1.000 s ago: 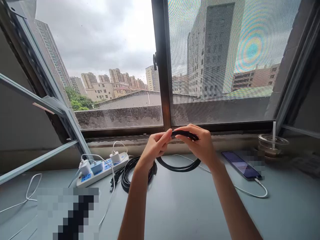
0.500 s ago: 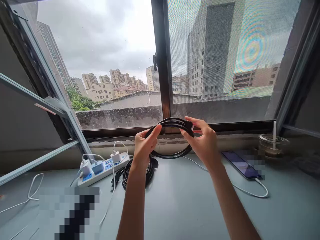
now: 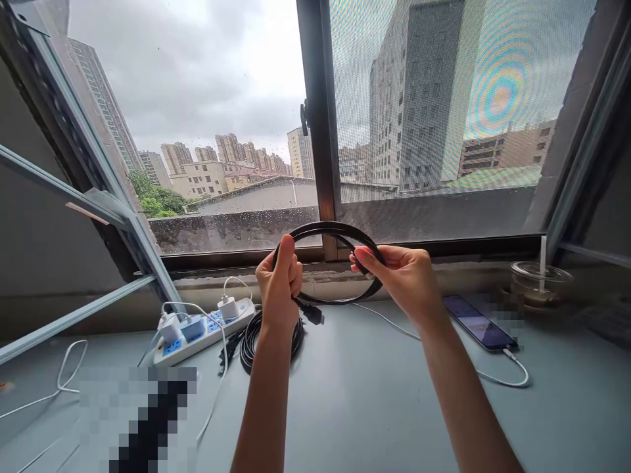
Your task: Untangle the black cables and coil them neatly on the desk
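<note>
A black cable wound into a loose ring (image 3: pixel 340 228) is held up above the table, in front of the window sill. My left hand (image 3: pixel 280 282) is closed around the left side of the ring, thumb pointing up along it. On the right side, my right hand (image 3: pixel 397 269) pinches the cable between thumb and fingers, where a short length crosses inside the ring. Just below my left hand a black plug with a metal tip (image 3: pixel 313 314) shows; I cannot tell which cable it belongs to. A second coiled black cable (image 3: pixel 251 348) lies on the table, partly behind my left forearm.
A white power strip (image 3: pixel 204 335) with chargers stands at the left on the table (image 3: pixel 355 407). White charging cords run across the surface. To the right lie a phone (image 3: pixel 478 322) on its cord and a lidded plastic cup (image 3: pixel 537 282) with a straw. A metal frame (image 3: pixel 148 249) leans at left.
My right hand has turned and shifted slightly right and down, from the ring's upper edge to its right side. My left hand has moved a little left. The black plug shows more fully below it.
</note>
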The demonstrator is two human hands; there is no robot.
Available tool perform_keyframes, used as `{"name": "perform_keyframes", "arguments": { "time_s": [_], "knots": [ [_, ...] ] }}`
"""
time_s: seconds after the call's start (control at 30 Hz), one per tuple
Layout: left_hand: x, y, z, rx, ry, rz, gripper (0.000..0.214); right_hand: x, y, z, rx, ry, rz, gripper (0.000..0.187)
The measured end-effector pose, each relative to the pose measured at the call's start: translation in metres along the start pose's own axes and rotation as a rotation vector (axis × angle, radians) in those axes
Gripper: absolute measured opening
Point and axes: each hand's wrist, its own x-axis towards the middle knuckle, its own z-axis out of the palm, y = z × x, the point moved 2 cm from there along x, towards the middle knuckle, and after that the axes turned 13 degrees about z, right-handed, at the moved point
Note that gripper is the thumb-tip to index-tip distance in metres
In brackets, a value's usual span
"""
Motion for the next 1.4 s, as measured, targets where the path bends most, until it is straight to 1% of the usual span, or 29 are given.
{"name": "perform_keyframes", "arguments": {
  "time_s": [0.07,0.17,0.3,0.4,0.5,0.57,0.63,0.73,0.8,0.87,0.9,0.97,1.03,1.1,1.17,1.2,1.23,1.27,1.3,1.4],
  "knots": [
    [0.001,0.000,-0.001,-0.020,-0.009,-0.016,0.072,-0.002,-0.003,0.000,0.052,-0.070,0.051,0.032],
    [0.000,0.001,0.000,-0.036,-0.029,-0.041,0.073,-0.004,-0.007,0.002,0.128,-0.138,0.147,0.033],
    [-0.002,-0.001,0.006,-0.076,-0.077,-0.106,0.072,-0.009,-0.011,0.009,0.295,-0.276,0.309,0.043],
    [-0.003,-0.006,0.008,-0.072,-0.146,-0.190,0.068,-0.012,-0.013,0.011,0.397,-0.390,0.336,0.045],
    [-0.001,-0.013,0.005,-0.019,-0.170,-0.242,0.064,-0.010,-0.013,0.008,0.442,-0.442,0.375,0.052],
    [0.002,-0.018,0.000,0.026,-0.161,-0.257,0.064,-0.007,-0.010,0.004,0.393,-0.417,0.374,0.065],
    [0.005,-0.023,-0.005,0.099,-0.174,-0.283,0.065,-0.002,-0.008,-0.003,0.252,-0.317,0.297,0.070],
    [0.005,-0.032,-0.008,0.243,-0.253,-0.369,0.065,0.005,-0.002,-0.014,-0.092,-0.093,0.126,0.067],
    [0.002,-0.040,-0.007,0.316,-0.302,-0.420,0.064,0.008,0.005,-0.018,-0.386,-0.020,0.062,0.059],
    [-0.001,-0.048,-0.003,0.340,-0.348,-0.443,0.062,0.012,0.015,-0.019,-0.663,-0.025,0.049,0.048],
    [-0.003,-0.052,-0.002,0.334,-0.375,-0.455,0.061,0.015,0.022,-0.018,-0.761,-0.050,0.063,0.043],
    [-0.006,-0.058,0.001,0.300,-0.440,-0.486,0.057,0.022,0.038,-0.015,-0.845,-0.126,0.116,0.033],
    [-0.008,-0.063,0.002,0.272,-0.505,-0.523,0.053,0.030,0.055,-0.011,-0.812,-0.213,0.186,0.030],
    [-0.008,-0.067,0.000,0.271,-0.561,-0.520,0.050,0.039,0.072,-0.008,-0.777,-0.250,0.228,0.038],
    [-0.009,-0.074,-0.004,0.314,-0.643,-0.498,0.046,0.046,0.089,-0.007,-0.761,-0.229,0.269,0.043],
    [-0.010,-0.080,-0.007,0.364,-0.698,-0.512,0.041,0.049,0.098,-0.007,-0.759,-0.205,0.295,0.043],
    [-0.012,-0.088,-0.011,0.429,-0.752,-0.545,0.035,0.051,0.108,-0.007,-0.762,-0.179,0.325,0.041],
    [-0.015,-0.097,-0.015,0.513,-0.803,-0.606,0.027,0.052,0.118,-0.007,-0.769,-0.159,0.361,0.038],
    [-0.018,-0.108,-0.020,0.591,-0.825,-0.665,0.020,0.052,0.129,-0.007,-0.775,-0.152,0.400,0.036],
    [-0.028,-0.142,-0.033,0.800,-0.796,-0.751,0.014,0.049,0.161,-0.003,-0.787,-0.200,0.508,0.035]
  ]
}}
